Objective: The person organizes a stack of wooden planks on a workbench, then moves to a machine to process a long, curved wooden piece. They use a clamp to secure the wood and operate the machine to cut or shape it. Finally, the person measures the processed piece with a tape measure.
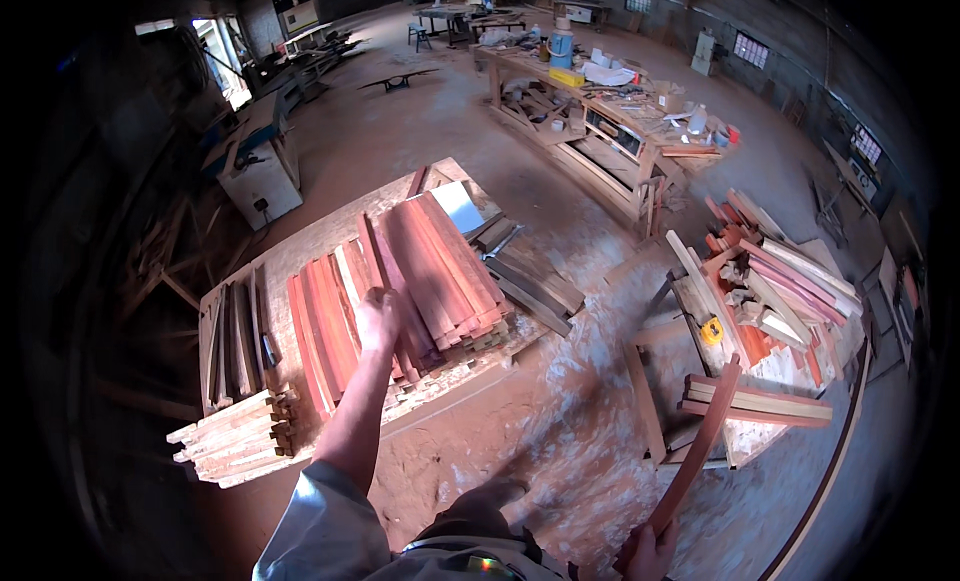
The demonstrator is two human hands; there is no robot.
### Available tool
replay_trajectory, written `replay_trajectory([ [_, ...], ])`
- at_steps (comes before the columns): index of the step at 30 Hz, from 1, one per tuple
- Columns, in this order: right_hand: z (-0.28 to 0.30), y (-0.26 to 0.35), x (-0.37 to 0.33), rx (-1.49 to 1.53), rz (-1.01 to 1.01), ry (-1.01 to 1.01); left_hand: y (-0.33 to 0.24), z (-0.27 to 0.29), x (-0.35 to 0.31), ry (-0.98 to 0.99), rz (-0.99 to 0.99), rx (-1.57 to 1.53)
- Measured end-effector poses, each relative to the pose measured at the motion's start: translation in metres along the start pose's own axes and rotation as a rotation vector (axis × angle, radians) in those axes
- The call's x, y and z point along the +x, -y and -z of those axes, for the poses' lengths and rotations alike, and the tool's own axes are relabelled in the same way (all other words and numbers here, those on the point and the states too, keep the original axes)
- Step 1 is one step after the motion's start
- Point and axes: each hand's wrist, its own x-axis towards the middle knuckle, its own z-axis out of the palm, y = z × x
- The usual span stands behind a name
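Note:
My left hand [378, 319] is closed around the near part of a reddish wooden strip [371, 249], which lies among other strips on the table. To its right rises a neat stack of wide reddish strips [432, 266]; to its left, more reddish strips [325, 316] lie side by side. Down at the lower right, my right hand [648, 553] grips the lower end of another reddish-brown wooden strip [698, 449]. That strip slants up and away, its far end passing in front of a small bundle of strips [775, 405] on the right-hand stand.
Pale short strips [235, 439] and dark strips [232, 341] lie at the table's left. A yellow tape measure [711, 331] sits among mixed offcuts [770, 281] on the right stand. Beyond, a cluttered workbench [610, 131] stands on the dusty floor [450, 471].

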Motion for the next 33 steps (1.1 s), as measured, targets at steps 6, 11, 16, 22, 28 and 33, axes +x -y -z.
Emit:
replay_trajectory([
  [6, 0.022, -0.061, 0.001, 0.017, -0.041, -0.065, -0.005, -0.046, 0.030, -0.010, 0.030, 0.193],
  [11, 0.021, -0.050, -0.016, 0.163, -0.160, -0.132, 0.058, -0.066, 0.104, 0.153, -0.271, 0.877],
  [16, 0.029, -0.057, -0.025, 0.016, -0.127, -0.062, 0.092, -0.057, 0.134, 0.261, -0.404, 0.697],
  [22, 0.057, -0.066, -0.048, 0.068, -0.254, -0.064, -0.032, -0.078, 0.025, -0.249, -0.958, 0.614],
  [28, 0.093, -0.091, -0.100, 0.002, -0.147, -0.115, -0.171, -0.124, -0.340, 1.198, -1.567, 0.009],
  [33, 0.150, -0.098, -0.201, 0.213, -0.314, -0.007, -0.155, -0.083, -0.542, 1.408, -2.540, -0.311],
])
